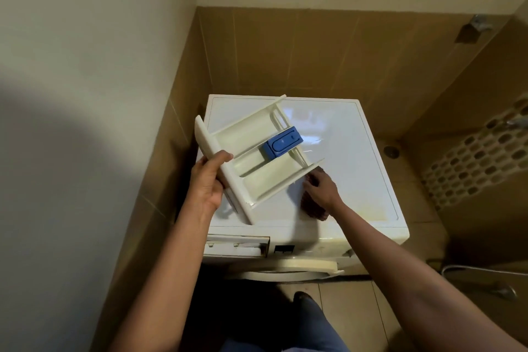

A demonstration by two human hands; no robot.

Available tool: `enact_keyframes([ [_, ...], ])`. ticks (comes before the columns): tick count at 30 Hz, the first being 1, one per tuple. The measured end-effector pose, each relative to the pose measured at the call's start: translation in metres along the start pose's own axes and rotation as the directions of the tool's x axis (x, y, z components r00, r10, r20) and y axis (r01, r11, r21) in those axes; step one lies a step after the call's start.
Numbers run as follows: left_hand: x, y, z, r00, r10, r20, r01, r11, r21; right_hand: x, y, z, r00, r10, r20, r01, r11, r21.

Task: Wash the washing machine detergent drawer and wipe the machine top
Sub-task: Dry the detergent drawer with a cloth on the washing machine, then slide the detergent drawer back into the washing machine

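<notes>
My left hand (208, 180) grips the front panel of the white detergent drawer (251, 148) and holds it tilted above the left part of the washing machine top (357, 157). A blue insert (282, 143) sits in the drawer's middle compartment. My right hand (321, 186) rests on a dark brown cloth (313, 208) and presses it onto the machine top, just right of the drawer's lower edge. The cloth is mostly hidden under the hand.
The empty drawer slot (237, 246) gapes at the machine's front left. The machine stands in a corner with brown tiled walls (285, 51) behind and to the left. A floor drain (391, 150) and a perforated mat (480, 157) lie to the right.
</notes>
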State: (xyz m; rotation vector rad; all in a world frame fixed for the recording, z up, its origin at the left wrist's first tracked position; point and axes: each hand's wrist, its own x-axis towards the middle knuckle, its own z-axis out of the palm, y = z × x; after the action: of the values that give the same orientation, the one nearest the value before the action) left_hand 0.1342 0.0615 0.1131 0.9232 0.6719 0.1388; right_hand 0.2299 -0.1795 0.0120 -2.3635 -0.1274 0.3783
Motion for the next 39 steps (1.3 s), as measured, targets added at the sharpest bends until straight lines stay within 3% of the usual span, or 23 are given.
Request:
enact_keyframes([
  [2,-0.008,-0.007,-0.003,0.998,-0.057,-0.023,0.056,0.998,-0.027,-0.001,0.002,0.004,0.992,-0.106,0.065,0.112,0.988,-0.11],
  [4,-0.016,-0.014,-0.005,0.994,-0.094,-0.05,0.092,0.994,-0.054,-0.005,0.003,0.003,0.987,-0.146,0.072,0.153,0.983,-0.103],
  [10,-0.041,-0.038,-0.018,0.982,-0.145,-0.122,0.133,0.985,-0.108,-0.021,0.006,-0.005,0.981,0.058,-0.184,-0.027,0.986,0.167],
  [15,-0.079,-0.065,-0.034,0.963,-0.131,-0.236,0.107,0.988,-0.113,-0.045,0.02,-0.007,0.981,0.089,-0.173,-0.052,0.977,0.206],
  [29,-0.212,-0.163,-0.092,0.841,-0.238,-0.485,0.091,0.948,-0.307,-0.123,0.047,0.024,0.991,-0.133,0.034,0.135,0.987,-0.089],
  [39,-0.214,-0.212,-0.126,0.787,-0.292,-0.543,0.059,0.912,-0.406,-0.119,0.025,0.051,0.971,-0.215,0.104,0.232,0.953,-0.197],
])
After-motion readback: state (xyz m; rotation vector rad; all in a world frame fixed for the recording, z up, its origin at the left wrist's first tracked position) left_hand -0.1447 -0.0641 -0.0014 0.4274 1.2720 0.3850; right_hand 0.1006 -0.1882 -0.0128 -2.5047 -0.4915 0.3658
